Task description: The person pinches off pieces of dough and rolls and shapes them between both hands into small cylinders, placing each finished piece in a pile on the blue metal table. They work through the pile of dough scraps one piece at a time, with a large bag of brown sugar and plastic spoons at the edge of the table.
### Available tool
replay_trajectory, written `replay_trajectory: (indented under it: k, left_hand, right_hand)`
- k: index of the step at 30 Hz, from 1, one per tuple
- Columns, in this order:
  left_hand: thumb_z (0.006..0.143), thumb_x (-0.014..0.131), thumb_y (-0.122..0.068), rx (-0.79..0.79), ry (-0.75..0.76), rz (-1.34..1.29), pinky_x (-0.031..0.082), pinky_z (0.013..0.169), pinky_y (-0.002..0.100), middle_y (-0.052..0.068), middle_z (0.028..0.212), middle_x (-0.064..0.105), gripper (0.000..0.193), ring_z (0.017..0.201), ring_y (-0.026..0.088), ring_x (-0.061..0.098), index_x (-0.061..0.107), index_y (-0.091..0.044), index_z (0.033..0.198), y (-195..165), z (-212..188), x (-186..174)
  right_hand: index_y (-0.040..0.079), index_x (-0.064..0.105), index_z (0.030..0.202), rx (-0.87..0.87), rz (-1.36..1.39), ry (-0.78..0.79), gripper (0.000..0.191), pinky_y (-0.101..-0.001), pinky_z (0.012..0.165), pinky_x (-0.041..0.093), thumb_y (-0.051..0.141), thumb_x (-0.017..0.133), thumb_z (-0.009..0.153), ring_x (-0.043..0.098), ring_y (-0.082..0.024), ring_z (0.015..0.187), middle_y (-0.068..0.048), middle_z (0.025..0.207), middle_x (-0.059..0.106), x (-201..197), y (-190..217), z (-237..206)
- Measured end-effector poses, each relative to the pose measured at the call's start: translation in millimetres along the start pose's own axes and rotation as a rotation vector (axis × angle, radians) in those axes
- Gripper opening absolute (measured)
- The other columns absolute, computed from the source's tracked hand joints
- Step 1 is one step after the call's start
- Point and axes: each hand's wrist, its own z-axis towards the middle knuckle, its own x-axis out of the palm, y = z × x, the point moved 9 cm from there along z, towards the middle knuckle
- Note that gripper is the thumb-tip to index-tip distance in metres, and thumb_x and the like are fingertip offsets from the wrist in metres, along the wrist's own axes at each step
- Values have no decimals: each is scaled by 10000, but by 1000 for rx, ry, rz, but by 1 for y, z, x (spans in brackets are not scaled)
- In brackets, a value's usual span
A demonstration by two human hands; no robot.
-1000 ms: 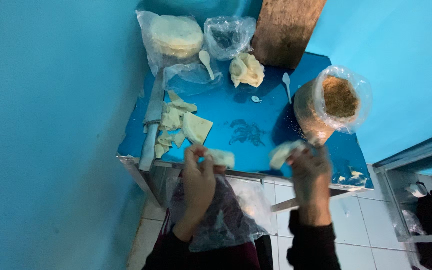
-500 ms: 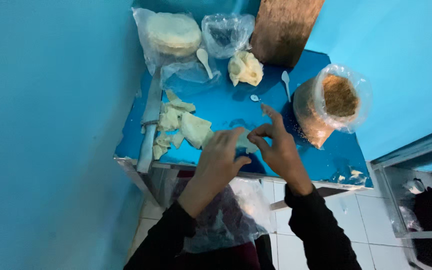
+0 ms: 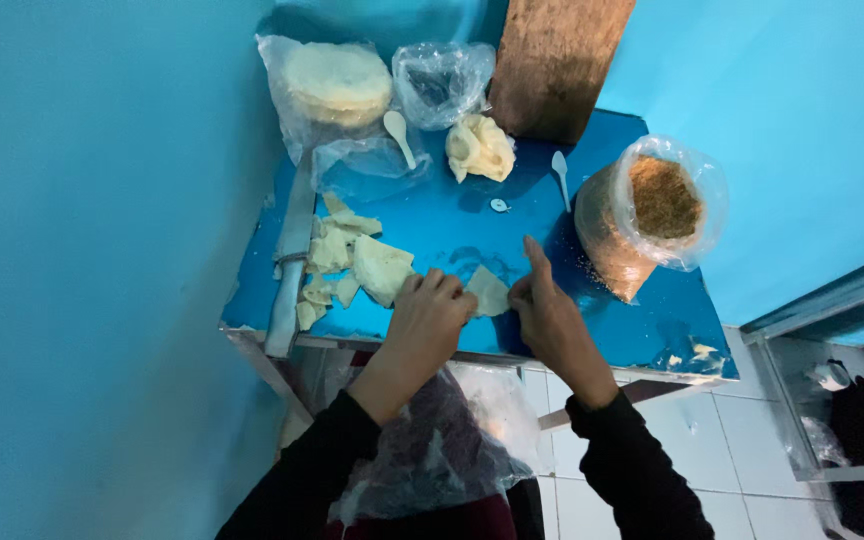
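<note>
The pale dough piece point(image 3: 489, 291) lies flat between both hands, left hand point(image 3: 430, 318) and right hand point(image 3: 544, 305) pinching its opposite edges, just right of the cut scrap pile point(image 3: 347, 262).

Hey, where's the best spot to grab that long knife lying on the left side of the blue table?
Probably by the handle end of the knife, which juts over the near edge of the table, coming from the near side. It lies flat along the left edge, and the dough pieces crowd the blade's right side.
</note>
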Motion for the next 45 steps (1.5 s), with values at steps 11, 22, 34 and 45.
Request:
replay_trajectory:
  k: [11,22,34,45]
  left_hand:
    - [912,718,-270,106,-72,-8,352,1117,625,128,1361,589,379,1328,336,506,634,-88,1234,-26,-24,1]
    - [941,677,-292,104,-55,-10,328,1114,655,92,1442,548,434,1379,345,467,587,-130,1333,-34,-29,-1]
    - [950,669,-336,121,8,-15,249,1153,692,86,1486,528,519,1460,339,393,546,-120,1406,-35,-32,12]
    - [935,682,-310,128,-37,-14,268,1145,696,85,1487,530,516,1439,346,424,557,-108,1393,-38,-32,4]
  right_hand:
    - [114,530,1538,5,357,138,656,-413,963,536,-148,548,937,659,-310,1118,-190,1194,685,-9,-18,-4]
    - [93,405,1525,-3,79,40,683,-430,833,574,-119,553,893,728,-335,1024,-161,1119,729,-16,-5,-11]
    - [330,548,1509,-210,-424,283,885,-392,921,436,-172,539,780,544,-264,1041,-49,1139,615,18,-17,12]
    - [388,616,1434,-543,-888,156,639,-416,1012,404,63,667,886,539,-195,1093,11,1130,574,3,3,18]
